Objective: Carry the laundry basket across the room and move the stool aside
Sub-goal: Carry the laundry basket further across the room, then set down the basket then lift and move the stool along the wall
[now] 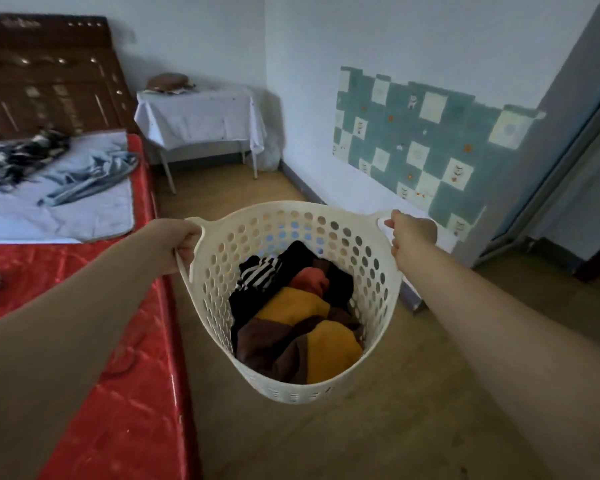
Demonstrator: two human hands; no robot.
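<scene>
A cream plastic laundry basket with round holes hangs in the air in front of me, above the floor. It holds crumpled clothes in yellow, brown, black, pink and stripes. My left hand is closed around the basket's left handle. My right hand grips the right handle. Both arms are stretched forward. No stool is in view.
A bed with a red cover runs along my left, with a pale sheet and clothes on it. A small table under a white cloth stands in the far corner. Bare floor lies ahead; a doorway opens at right.
</scene>
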